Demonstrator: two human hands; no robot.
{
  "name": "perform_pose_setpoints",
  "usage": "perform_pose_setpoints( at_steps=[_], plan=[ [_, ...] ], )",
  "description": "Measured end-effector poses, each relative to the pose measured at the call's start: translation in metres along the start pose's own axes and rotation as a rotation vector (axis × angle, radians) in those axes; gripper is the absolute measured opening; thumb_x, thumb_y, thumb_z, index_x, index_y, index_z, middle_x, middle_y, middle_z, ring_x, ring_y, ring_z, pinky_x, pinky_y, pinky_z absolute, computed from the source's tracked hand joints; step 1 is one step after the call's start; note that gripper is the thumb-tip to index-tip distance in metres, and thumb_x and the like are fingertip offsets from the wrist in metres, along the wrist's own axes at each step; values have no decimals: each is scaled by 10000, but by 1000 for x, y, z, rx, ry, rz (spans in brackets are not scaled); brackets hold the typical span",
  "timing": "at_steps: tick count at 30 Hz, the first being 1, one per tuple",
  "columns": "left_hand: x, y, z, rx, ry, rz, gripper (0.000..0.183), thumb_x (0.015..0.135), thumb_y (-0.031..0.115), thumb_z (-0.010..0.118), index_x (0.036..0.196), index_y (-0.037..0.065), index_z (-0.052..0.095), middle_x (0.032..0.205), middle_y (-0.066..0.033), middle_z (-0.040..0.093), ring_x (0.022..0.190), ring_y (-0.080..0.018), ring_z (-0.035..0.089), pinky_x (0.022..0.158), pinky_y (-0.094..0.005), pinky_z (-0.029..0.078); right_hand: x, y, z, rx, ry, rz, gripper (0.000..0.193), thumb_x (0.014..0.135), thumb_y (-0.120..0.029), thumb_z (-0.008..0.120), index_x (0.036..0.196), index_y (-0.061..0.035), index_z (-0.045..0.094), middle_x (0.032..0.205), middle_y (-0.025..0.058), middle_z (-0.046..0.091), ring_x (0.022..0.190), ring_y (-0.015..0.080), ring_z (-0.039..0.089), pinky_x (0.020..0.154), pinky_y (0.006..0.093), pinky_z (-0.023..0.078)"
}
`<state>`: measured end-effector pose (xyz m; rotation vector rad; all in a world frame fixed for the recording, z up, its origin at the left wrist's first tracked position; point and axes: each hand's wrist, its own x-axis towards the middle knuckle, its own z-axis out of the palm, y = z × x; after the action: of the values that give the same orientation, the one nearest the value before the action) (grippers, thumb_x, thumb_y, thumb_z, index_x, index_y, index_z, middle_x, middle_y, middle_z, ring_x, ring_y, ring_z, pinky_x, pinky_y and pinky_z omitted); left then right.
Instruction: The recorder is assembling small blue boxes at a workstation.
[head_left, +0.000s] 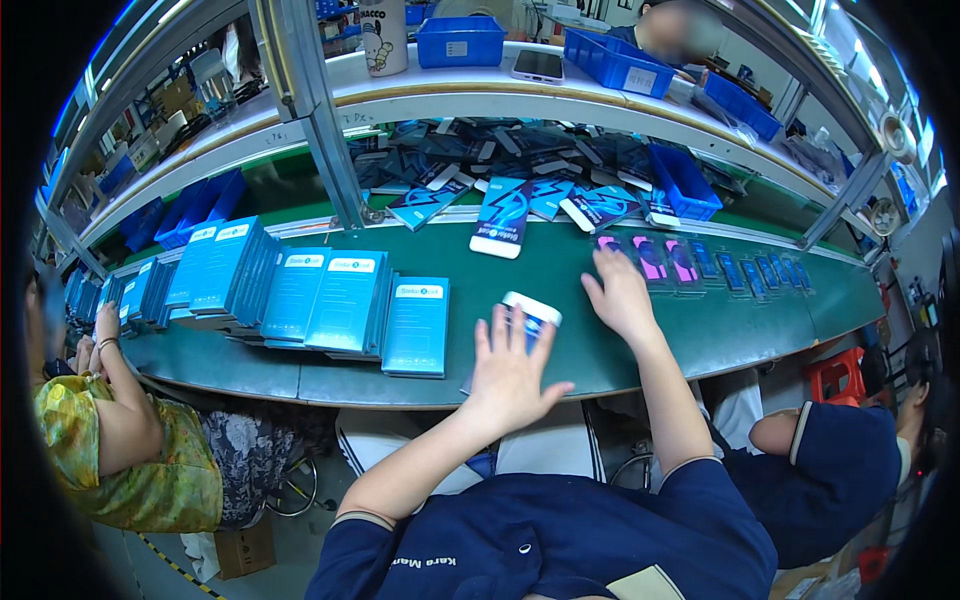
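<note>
My left hand point(510, 368) lies with its fingers spread over a flat blue carton with a white end point(540, 306); most of that carton is hidden under the palm and fingers. My right hand point(622, 297) reaches forward, thumb and fingers apart, with its fingertips at the near end of a row of flat pink-and-black pieces in clear film point(652, 258). Whether the fingertips touch the first piece is hard to see. Farther right the row goes on with small dark blue pieces point(750, 277). Another blue carton with a white end point(500, 220) lies ahead, at the back edge of the green table point(560, 365).
Upright stacks of light blue boxes point(415, 325) stand to the left. Behind the table lies a heap of loose cartons point(470, 150) beside a blue bin point(685, 182). A shelf above holds a phone point(538, 66) and a cup point(382, 40). Co-workers sit on both sides.
</note>
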<state>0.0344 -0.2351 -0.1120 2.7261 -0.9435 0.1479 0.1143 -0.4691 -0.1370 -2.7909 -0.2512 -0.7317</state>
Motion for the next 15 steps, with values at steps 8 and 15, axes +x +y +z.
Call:
perform_pose_setpoints(
  at_steps=[8,15],
  plan=[
    [23,-23,-66,-329,-338,158,473,817,86,656,1270,7,543,1255,-223,606,1106,-364,616,864,-438,532,-65,-33,-26,83,87,89,347,762,-191,759,1079,-69,690,1115,168,618,1089,352,555,936,466,432],
    [21,-53,-6,-155,14,263,856,750,476,771,1386,-21,488,1453,-213,459,1378,-378,406,1116,-444,373,-72,-7,-42,378,-99,220,482,684,-297,833,1139,-182,720,1290,158,557,1214,343,485,1031,451,368]
  ],
)
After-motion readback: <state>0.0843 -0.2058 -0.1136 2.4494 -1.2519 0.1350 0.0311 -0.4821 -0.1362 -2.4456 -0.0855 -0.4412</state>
